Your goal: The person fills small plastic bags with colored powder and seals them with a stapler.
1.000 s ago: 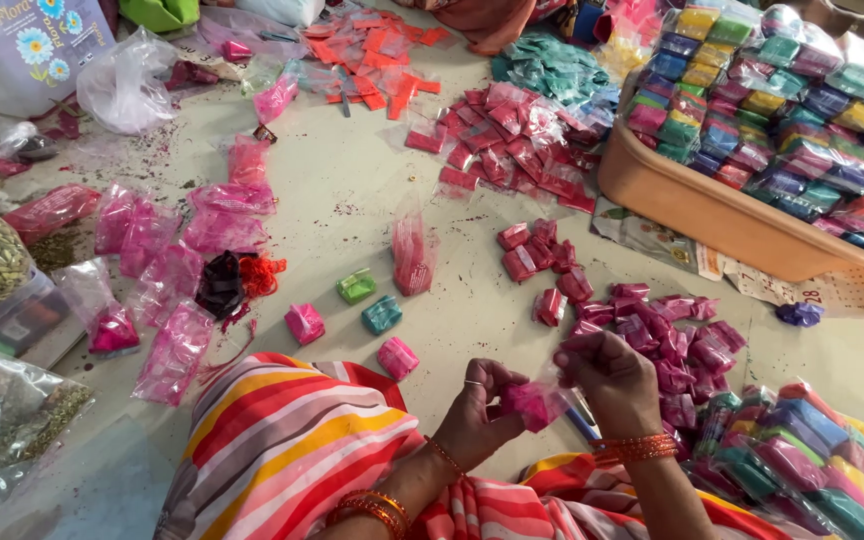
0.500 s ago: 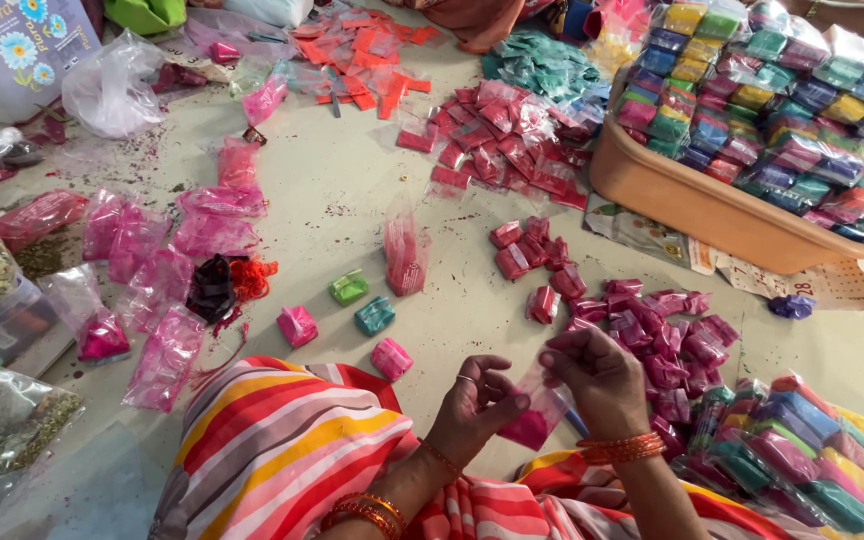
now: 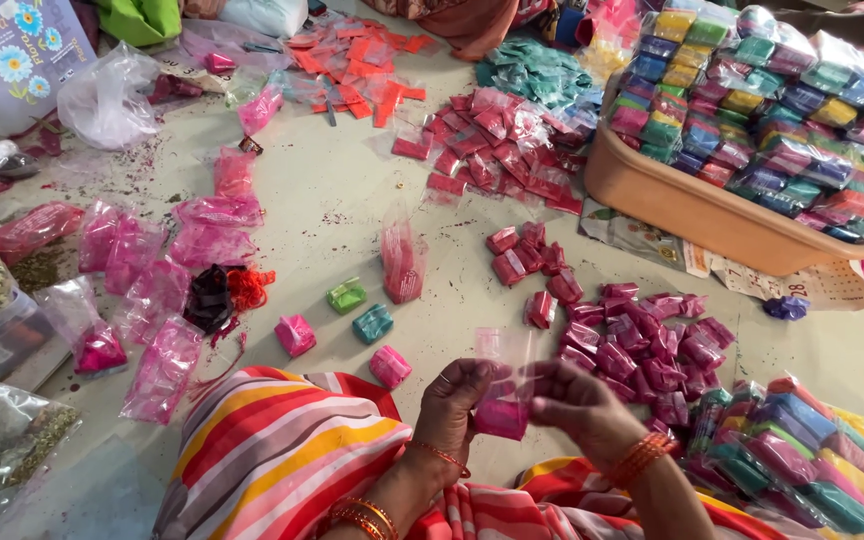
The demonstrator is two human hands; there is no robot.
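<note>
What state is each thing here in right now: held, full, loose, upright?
Clear pouch: held by both hands, pink powder at bottom, top open.
Left hand: pinching the pouch.
Right hand: pinching the pouch.
Tan tray: heaped full with coloured packets.
Red-filled bag: standing upright on floor.

A small clear plastic pouch (image 3: pixel 502 390) with bright pink powder in its lower half stands upright in the air, low in the view, above a striped cloth. Its empty upper part is see-through and rises open at the top. The powder end is pinched from both sides, with the left hand (image 3: pixel 460 405) and right hand (image 3: pixel 582 405) touching it.
</note>
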